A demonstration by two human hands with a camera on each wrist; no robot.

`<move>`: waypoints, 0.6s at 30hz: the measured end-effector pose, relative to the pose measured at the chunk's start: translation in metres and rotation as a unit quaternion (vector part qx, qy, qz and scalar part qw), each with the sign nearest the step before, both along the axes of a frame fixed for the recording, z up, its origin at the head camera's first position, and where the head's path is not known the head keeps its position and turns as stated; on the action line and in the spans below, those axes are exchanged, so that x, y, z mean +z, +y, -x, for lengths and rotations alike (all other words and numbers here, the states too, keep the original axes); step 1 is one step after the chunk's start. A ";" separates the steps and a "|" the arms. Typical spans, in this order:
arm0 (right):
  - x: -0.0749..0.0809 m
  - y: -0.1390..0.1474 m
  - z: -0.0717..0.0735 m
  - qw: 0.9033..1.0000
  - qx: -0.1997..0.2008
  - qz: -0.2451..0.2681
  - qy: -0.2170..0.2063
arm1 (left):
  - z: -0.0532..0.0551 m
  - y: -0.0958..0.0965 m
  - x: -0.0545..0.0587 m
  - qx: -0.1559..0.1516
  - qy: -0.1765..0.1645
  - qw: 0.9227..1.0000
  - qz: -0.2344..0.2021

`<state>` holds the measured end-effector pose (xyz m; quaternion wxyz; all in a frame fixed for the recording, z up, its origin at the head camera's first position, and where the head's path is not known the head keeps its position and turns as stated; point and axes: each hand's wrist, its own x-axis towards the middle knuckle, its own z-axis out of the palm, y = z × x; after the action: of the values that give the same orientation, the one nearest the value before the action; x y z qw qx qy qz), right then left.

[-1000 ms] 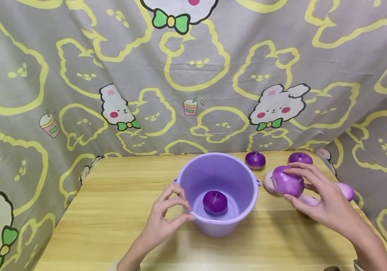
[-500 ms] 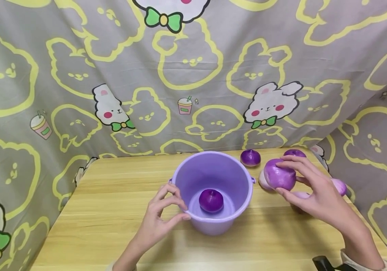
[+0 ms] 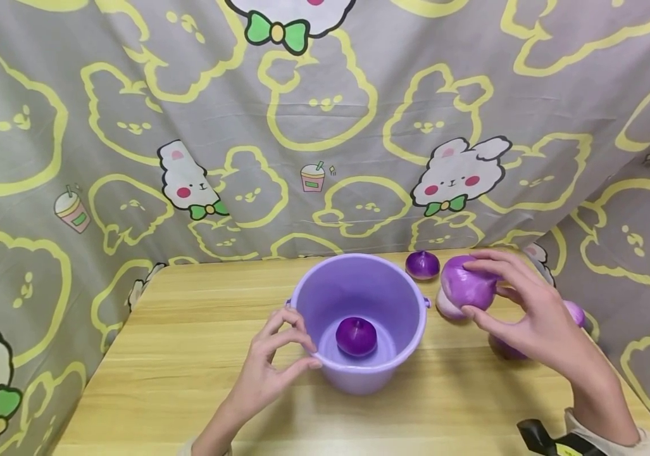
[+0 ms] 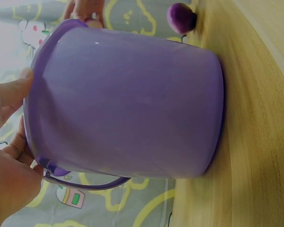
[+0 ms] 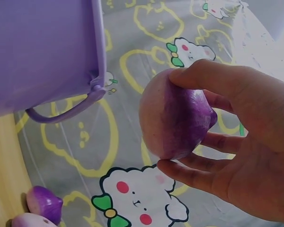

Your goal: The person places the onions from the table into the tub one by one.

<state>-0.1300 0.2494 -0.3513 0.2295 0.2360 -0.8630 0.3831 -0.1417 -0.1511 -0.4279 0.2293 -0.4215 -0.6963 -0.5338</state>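
Observation:
A light purple bucket [image 3: 359,382] stands upright on the wooden table, with one dark purple onion [image 3: 356,336] on its floor. My left hand [image 3: 270,364] pinches the bucket's near-left rim between thumb and fingers. To the right of the bucket, my right hand [image 3: 538,316] holds a purple onion [image 3: 466,284] up in the air. In the right wrist view this onion [image 5: 173,118] is pale on one half and purple on the other, with a pointed tip toward the palm. Thumb and fingertips grip it from opposite sides.
A dark onion [image 3: 422,265] lies at the table's back edge. Around and below my right hand are a pale onion [image 3: 450,306], a dark one [image 3: 506,348] and one [image 3: 574,312] near the right edge. A patterned curtain [image 3: 347,95] hangs behind the table [image 3: 199,342].
My right hand has raised the held onion a little and brought it slightly left, toward the back. The left hand keeps its place on the bucket rim. The view has shifted slightly.

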 end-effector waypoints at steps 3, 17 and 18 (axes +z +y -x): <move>0.002 -0.001 -0.001 1.000 0.002 0.013 -0.011 | -0.001 0.000 -0.001 0.001 0.000 1.000 0.001; 0.007 -0.009 -0.002 1.000 0.005 0.029 0.003 | -0.001 -0.001 0.000 0.004 -0.002 1.000 0.004; 0.008 -0.010 -0.002 1.000 0.005 0.030 0.006 | -0.001 -0.001 0.001 0.004 -0.003 1.000 0.005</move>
<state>-0.1279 0.2396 -0.3438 0.2398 0.2354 -0.8486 0.4087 -0.1403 -0.1516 -0.4273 0.2271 -0.4182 -0.7011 -0.5311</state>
